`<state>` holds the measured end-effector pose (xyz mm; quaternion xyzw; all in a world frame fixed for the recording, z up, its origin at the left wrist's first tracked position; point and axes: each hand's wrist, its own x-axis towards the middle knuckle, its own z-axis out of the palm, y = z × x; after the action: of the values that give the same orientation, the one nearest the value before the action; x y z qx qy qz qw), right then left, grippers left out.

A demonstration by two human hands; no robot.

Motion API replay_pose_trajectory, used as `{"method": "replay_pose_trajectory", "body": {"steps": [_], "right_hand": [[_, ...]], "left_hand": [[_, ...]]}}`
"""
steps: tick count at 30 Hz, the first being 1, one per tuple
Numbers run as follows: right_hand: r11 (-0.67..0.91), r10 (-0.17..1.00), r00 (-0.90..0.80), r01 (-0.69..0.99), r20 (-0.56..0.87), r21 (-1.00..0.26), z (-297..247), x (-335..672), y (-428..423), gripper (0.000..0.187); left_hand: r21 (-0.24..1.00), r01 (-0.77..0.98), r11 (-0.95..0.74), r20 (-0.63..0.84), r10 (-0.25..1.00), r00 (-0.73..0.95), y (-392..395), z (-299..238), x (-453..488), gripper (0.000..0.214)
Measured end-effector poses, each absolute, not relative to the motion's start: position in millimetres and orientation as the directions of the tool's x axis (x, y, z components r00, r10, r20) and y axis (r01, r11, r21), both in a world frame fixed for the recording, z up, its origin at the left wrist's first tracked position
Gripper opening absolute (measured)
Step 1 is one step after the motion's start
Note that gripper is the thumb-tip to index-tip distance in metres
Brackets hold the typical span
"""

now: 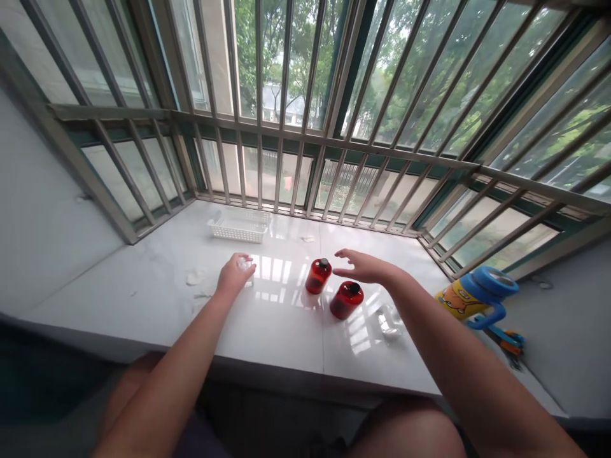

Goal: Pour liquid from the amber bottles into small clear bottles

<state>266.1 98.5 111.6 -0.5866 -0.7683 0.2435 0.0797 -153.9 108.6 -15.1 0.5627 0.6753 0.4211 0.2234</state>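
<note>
The left hand (pixel 231 278) curls around a small clear container (pixel 245 263). Fingers spread and free, the right hand (pixel 359 265) is just beside two red bottles (pixel 346 301) standing between both hands on the white ledge (pixel 281 337). A plastic basket (pixel 236 235) lies beyond the left hand; the right forearm (pixel 443 331) partly hides a handled tumbler (pixel 465 298).

White lattice-sided plastic basket (pixel 238 235) sitting near the window, yellow cartoon-printed tumbler (pixel 459 300) with blue lid and handle standing at far right, blue-and-orange object (pixel 512 343) lying beside it, metal security bars (pixel 285 63) crossing the panes, leafy trees (pixel 272 39) showing outside
</note>
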Motion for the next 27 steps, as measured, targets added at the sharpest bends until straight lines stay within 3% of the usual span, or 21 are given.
{"method": "replay_pose_trajectory", "body": {"steps": [3,6,9,14,17,22,27], "right_hand": [[0.218,0.895,-0.332,0.908,-0.298,-0.357,107.2,269.6,80.7,0.090],[0.219,0.892,-0.289,0.949,-0.346,-0.229,95.7,267.5,69.8,0.074],[0.206,0.938,-0.247,0.961,-0.244,-0.183,89.3,263.2,73.4,0.062],[0.130,0.986,-0.146,0.978,-0.086,-0.165,91.7,281.8,88.3,0.099],[0.041,0.991,-0.050,0.996,-0.124,-0.076,85.2,312.7,85.2,0.108],[-0.029,0.942,0.030,1.000,-0.334,0.009,59.1,359.5,61.2,0.096],[-0.013,0.942,0.006,1.000,-0.335,-0.020,44.5,377.7,53.3,0.068]], "left_hand": [[0.814,0.581,0.020,0.184,0.939,-0.289,109.6,-15.6,-165.7,0.037],[0.815,0.579,0.019,0.194,0.933,-0.303,112.0,-17.6,-164.9,0.034],[0.818,0.575,0.023,0.200,0.926,-0.322,114.2,-19.5,-161.5,0.033],[0.811,0.585,0.023,0.207,0.923,-0.323,114.8,-21.2,-161.3,0.034],[0.805,0.593,0.026,0.209,0.922,-0.325,114.3,-21.3,-161.7,0.033],[0.806,0.591,0.032,0.212,0.917,-0.338,112.9,-20.5,-160.2,0.032],[0.812,0.583,0.028,0.212,0.917,-0.339,111.0,-19.1,-159.0,0.032]]}}
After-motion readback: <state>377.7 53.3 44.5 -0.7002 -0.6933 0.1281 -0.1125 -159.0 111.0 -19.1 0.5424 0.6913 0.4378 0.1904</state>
